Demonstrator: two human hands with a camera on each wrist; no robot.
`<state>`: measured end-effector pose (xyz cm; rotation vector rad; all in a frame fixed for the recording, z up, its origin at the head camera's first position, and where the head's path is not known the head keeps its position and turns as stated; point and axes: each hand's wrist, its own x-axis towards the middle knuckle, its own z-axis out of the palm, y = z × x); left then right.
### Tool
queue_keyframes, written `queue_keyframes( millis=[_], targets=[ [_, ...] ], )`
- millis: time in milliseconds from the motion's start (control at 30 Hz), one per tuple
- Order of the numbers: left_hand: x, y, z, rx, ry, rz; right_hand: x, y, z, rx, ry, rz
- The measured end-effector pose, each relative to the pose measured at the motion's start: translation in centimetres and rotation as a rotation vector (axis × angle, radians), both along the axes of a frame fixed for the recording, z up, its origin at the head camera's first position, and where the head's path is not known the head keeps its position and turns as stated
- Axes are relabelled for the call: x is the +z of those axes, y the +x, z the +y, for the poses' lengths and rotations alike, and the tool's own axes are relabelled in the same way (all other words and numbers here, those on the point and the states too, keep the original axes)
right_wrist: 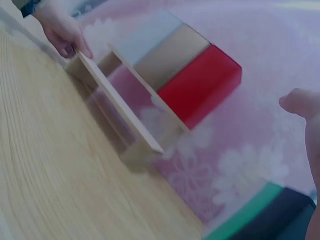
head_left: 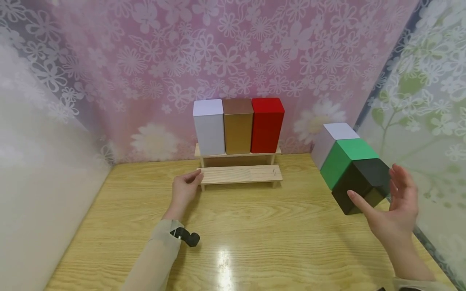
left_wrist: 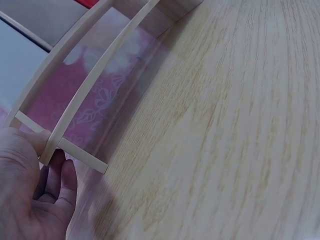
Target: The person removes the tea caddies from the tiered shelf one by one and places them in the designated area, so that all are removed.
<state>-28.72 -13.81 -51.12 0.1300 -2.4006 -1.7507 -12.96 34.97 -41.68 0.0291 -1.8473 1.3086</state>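
A two-tier wooden rack [head_left: 225, 174] stands against the patterned backdrop. My left hand [head_left: 185, 188] pinches the left end of its lower front board, thumb above and fingers curled beneath, as the left wrist view shows. On the upper tier stand a white box [head_left: 209, 133], a gold box [head_left: 238, 131] and a red box [head_left: 267, 125], side by side. At the right, a black box [head_left: 349, 184], a green box [head_left: 338, 161] and another white box [head_left: 325, 143] stand in a row. My right hand [head_left: 395, 206] is spread around the black box's near end, thumb and fingers wide apart.
Floral cloth [head_left: 225, 52] hangs behind the table [head_left: 255, 234], with pale panels at left [head_left: 36, 161] and right [head_left: 433, 161]. Two small dark marks [head_left: 274, 172] show on the lower board's right end. A black wrist device [head_left: 185, 236] sits on my left wrist.
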Motion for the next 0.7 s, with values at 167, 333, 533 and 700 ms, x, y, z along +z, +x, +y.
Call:
queue_keyframes(
  millis=[167,333,533,700],
  targets=[
    [0.2,0.1,0.0,-0.004,0.005,-0.002,0.9,-0.5,-3.0,0.123,0.041,0.099],
    [0.2,0.1,0.0,-0.009,0.003,-0.001,0.9,-1.6,-4.7,0.186,0.092,0.064],
    [0.3,0.1,-0.1,-0.003,0.0,-0.012,0.5,-3.3,-6.1,0.209,0.13,0.018],
    [0.3,0.1,-0.1,-0.002,0.007,-0.025,1.9,-3.7,-9.0,0.237,0.116,0.03]
  ],
)
